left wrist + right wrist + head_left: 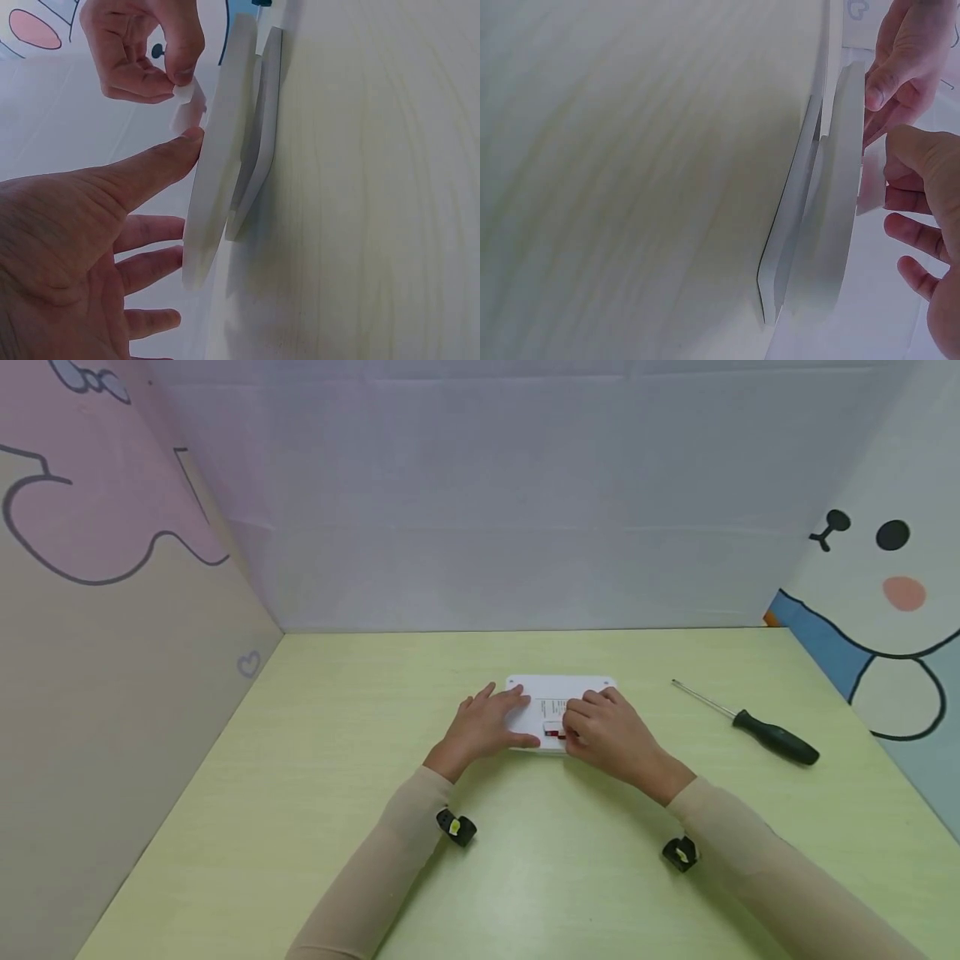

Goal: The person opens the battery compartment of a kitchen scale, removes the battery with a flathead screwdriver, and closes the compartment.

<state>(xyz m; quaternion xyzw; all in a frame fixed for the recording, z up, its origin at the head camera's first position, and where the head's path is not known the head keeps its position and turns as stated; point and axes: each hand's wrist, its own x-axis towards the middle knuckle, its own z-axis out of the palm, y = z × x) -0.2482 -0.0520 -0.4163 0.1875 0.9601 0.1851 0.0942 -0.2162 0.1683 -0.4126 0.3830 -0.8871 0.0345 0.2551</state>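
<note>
A flat white device lies back side up on the table, with printed text and a small compartment showing red inside. My left hand rests along its left side, fingers spread, thumb at the near edge. Over the compartment, my right hand pinches a small white cover between thumb and fingers; this piece stands tilted up from the device's back in both wrist views. Below the device's body, a thin white stand-like part spreads at an angle against the tabletop.
A screwdriver with a dark handle lies to the right, its tip pointing to the back left. The light wooden table ends at a pale back wall. Cartoon-printed panels stand at both sides.
</note>
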